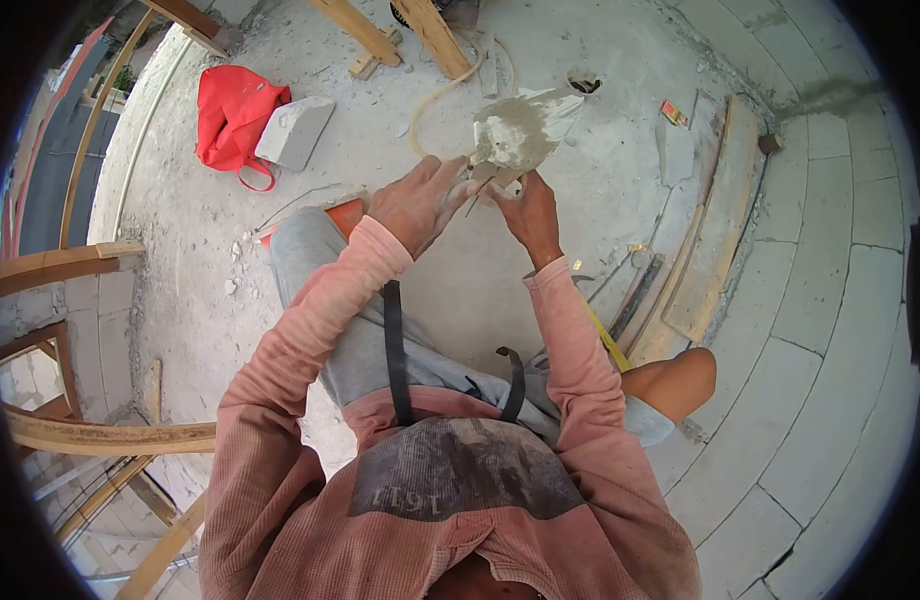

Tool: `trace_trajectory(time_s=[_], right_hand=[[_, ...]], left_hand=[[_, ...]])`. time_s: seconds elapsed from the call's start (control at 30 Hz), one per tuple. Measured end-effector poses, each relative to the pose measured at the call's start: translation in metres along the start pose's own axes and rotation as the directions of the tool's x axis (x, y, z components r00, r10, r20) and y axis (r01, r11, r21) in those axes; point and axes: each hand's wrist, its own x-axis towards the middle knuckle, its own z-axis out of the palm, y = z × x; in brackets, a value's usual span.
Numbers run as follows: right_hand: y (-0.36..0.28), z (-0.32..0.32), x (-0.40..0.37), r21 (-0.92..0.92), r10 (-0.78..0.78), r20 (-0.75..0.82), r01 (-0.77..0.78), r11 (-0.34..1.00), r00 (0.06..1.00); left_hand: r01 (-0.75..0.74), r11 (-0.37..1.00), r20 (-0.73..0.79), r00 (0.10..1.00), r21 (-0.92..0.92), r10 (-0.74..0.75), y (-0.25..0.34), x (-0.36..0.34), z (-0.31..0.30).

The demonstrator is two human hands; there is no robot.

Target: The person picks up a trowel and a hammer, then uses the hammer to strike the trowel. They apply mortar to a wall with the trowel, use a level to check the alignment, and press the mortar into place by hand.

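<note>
Ahead of my knees, both hands meet at a trowel (528, 128) with wet grey mortar on its blade. My right hand (528, 215) is closed around the trowel's handle end, and the blade points away from me. Just to its left, my left hand (417, 203) has its fingers pressed together at the near edge of the blade, on a small thing that I cannot make out. A thin dark stick or wire shows between the two hands.
A red bag (232, 118) and a pale block (296, 133) lie at the upper left. Wooden planks (715, 225) run along the block wall (815, 290) on the right. A hose (432, 98) and timber posts (432, 38) stand beyond the trowel. An orange object (346, 216) is by my left knee.
</note>
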Motion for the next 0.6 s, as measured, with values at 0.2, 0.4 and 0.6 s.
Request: trace_trajectory(time_s=[0.2, 0.4, 0.6], right_hand=[[-0.006, 0.000, 0.003, 0.001, -0.010, -0.025, 0.010, 1.000, 1.000], [-0.003, 0.004, 0.006, -0.019, 0.046, -0.014, -0.046, 0.999, 0.999], [0.012, -0.023, 0.012, 0.241, 0.073, 0.065, -0.087, 0.967, 0.995]], left_hand=[[0.026, 0.988, -0.113, 0.993, -0.153, -0.044, 0.008, -0.005, 0.030], [0.167, 0.944, -0.020, 0.983, -0.286, -0.180, 0.033, -0.002, 0.025], [0.192, 0.929, -0.086, 0.970, -0.317, -0.229, 0.037, 0.001, 0.037]])
